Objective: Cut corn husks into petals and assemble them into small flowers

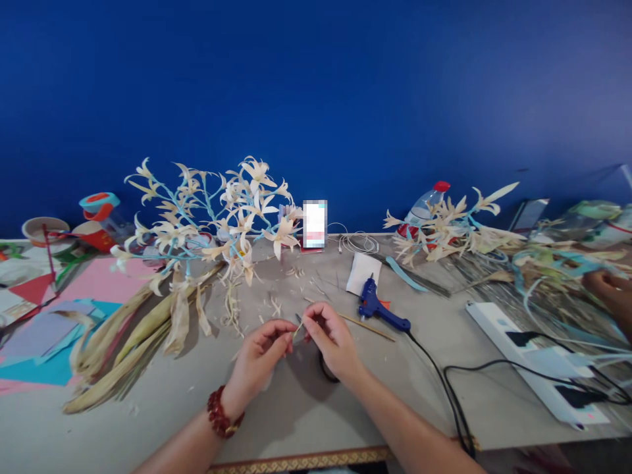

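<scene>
Near the front middle of the table, my left hand and my right hand meet with fingertips close together. Both pinch a thin pale strip, which looks like corn husk. A red bead bracelet circles my left wrist. Partly hidden under my right hand lies a tool with a black loop handle, probably scissors. Dried corn husks are spread to the left of my hands, and small husk scraps lie just beyond them.
Right of my hands are a blue glue gun, a wooden stick and a white power strip with cords. Husk flowers on blue stems stand behind, beside a phone. Another person's hand is at far right. Coloured paper lies left.
</scene>
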Available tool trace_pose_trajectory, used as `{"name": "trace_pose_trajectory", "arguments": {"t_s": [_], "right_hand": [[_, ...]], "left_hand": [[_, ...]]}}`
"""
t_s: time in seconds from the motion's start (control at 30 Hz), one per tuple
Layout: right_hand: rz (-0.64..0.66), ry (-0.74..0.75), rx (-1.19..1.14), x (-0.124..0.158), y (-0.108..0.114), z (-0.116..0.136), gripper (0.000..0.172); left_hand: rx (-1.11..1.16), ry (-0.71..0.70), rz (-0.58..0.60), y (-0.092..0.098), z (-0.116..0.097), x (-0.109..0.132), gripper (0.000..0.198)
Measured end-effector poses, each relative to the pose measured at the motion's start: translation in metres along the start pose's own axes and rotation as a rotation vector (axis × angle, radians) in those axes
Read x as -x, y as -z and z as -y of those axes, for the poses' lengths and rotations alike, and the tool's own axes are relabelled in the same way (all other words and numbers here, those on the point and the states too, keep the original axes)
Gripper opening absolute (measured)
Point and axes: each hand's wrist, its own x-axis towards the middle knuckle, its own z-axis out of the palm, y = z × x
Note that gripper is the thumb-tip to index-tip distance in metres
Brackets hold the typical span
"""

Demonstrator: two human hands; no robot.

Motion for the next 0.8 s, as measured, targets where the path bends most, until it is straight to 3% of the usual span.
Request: {"name": "trace_pose_trajectory", "arguments": {"t_s": [0.8], "right_hand": [[-0.126,-0.017,-0.137,-0.0045,0.0014,0.0036,0.022]], "left_hand": [[0.022,0.021,0.030,-0.0007,-0.0011,0.0013,0.027]]}}
